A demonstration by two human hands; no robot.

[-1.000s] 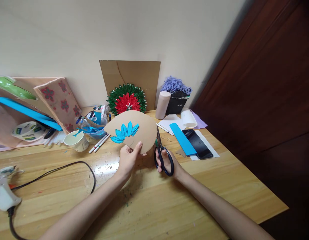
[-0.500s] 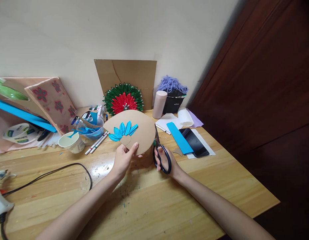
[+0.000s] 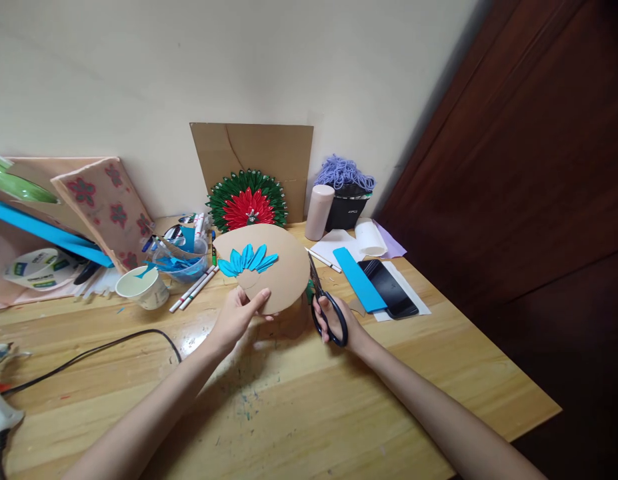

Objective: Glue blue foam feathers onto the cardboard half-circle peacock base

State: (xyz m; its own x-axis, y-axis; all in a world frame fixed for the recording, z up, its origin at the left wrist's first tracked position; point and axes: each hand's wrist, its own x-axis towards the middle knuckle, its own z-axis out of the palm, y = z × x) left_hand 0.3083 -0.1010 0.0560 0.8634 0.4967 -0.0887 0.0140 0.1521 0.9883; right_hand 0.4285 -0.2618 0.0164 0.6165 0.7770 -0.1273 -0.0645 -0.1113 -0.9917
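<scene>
My left hand [image 3: 241, 313] pinches the lower edge of a rounded cardboard piece [image 3: 289, 267], its thumb on top. Several blue petals [image 3: 247, 258] form a fan on the cardboard's left part, above a drawn curve. In my right hand [image 3: 339, 320] are black-handled scissors [image 3: 330, 319], pointing up just right of the cardboard, apart from it. A bit of green shows behind the cardboard's right edge, mostly hidden. Behind the cardboard stands a green and red petal decoration [image 3: 249, 203], leaning on a brown board [image 3: 261, 147].
To the right lie a blue strip [image 3: 359, 280] and a phone [image 3: 389, 288] on white paper. A pink bottle [image 3: 319, 212] stands behind. At left are a paper cup [image 3: 143, 288], a plastic tub [image 3: 181, 267], markers [image 3: 193, 290] and a glue gun [image 3: 1, 407] with its cable.
My left hand has moved slightly left and down, and the cardboard has turned a little. My right hand has shifted slightly right with the scissors.
</scene>
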